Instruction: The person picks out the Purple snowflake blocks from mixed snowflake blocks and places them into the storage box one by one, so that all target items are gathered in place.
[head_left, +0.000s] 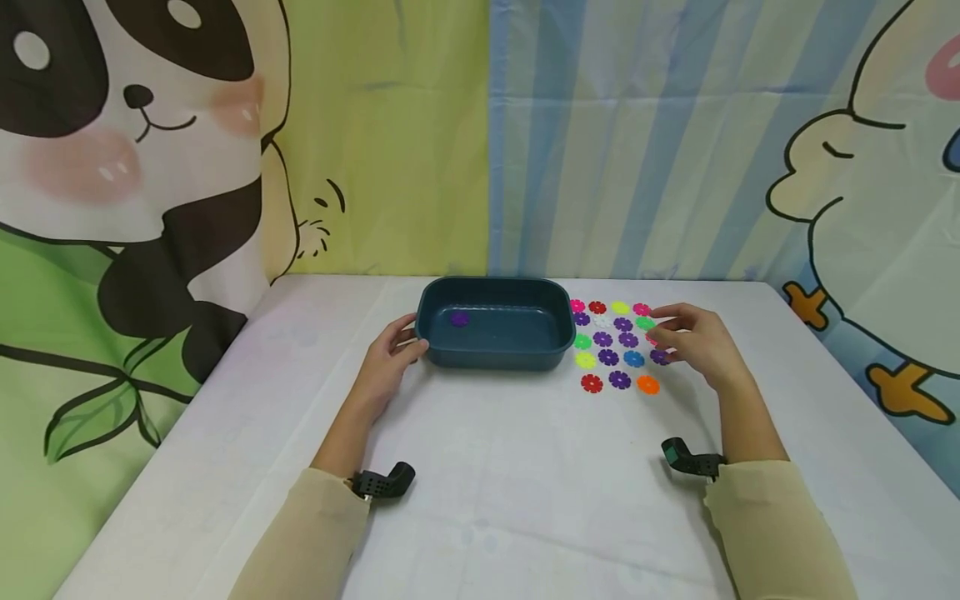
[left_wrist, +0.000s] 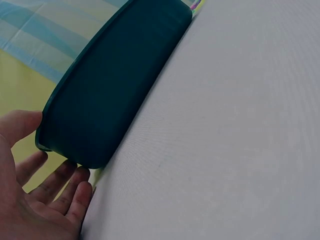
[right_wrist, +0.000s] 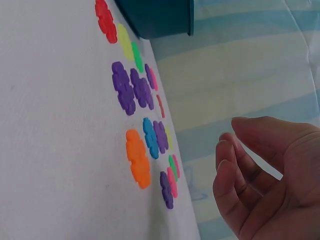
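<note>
Toward the far edge of the white surface (head_left: 517, 492), I see from the head view a dark teal container (head_left: 495, 360) standing upright, one purple piece (head_left: 460, 318) lying inside it toward the left. My left hand (head_left: 388, 354) is curved round the container's left end, thumb by the near corner. Just right of the container, flower-shaped pieces (head_left: 608, 357) lie flat in loose rows: purple, pink, red, yellow, green and blue, with an orange piece (head_left: 648, 384) at the near right. My right hand (head_left: 701, 346) hangs over the right side of this group, fingers bent, the two hands well apart with the container between them. Behind the surface I see a panda print (head_left: 213, 233) and a striped cloth (head_left: 637, 150). Through the left wrist view, I have the container's outer wall close up; my thumb touches its rim and fingertips meet the end, though how firmly they press I cannot tell. Through the right wrist view, thumb and fingertips are near one another with a gap between, and I see nothing held. The flower-shaped pieces lie on the surface beyond that hand, the container's corner at the top.
</note>
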